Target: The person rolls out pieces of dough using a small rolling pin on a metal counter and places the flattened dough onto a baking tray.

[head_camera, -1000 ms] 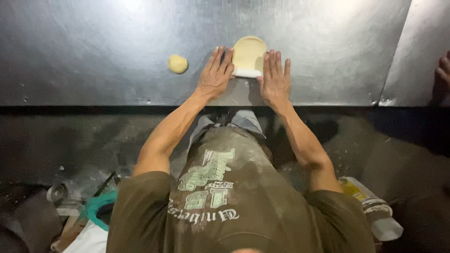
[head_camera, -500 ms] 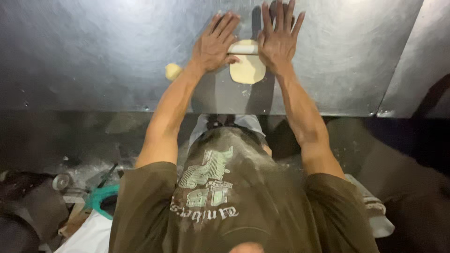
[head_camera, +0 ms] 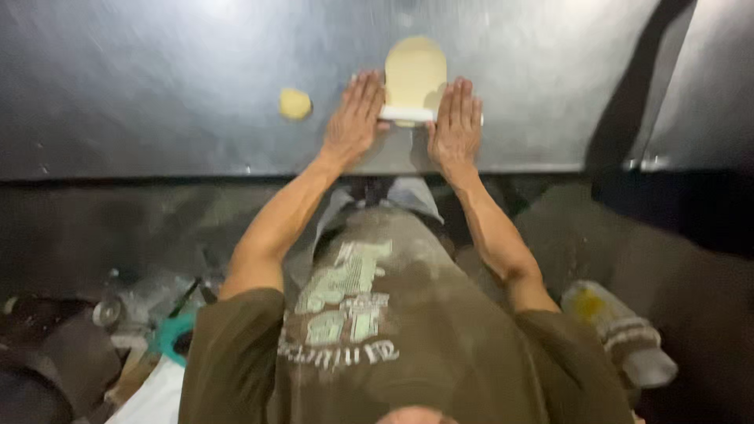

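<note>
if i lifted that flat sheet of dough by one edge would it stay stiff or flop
Probably flop: the dough sheet looks thin and soft, pressed flat under a white rolling pin held by the left hand and right hand. It may also stretch or cling to the metal table.

A steel bench (head_camera: 157,86) fills the upper part of the view, its surface dull grey with a bright glare patch near the top edge. A small round ball of pale dough (head_camera: 294,104) lies on it, well apart from the front edge. A second steel panel (head_camera: 711,86) adjoins at the right, set at a slant. Below the bench, on the dark floor (head_camera: 94,228): at right, a plastic bottle (head_camera: 620,334) on its side with a yellow patch; at lower left, a teal ring-shaped object (head_camera: 171,336) among blurred clutter, with a white sheet (head_camera: 153,396) beside it.
</note>
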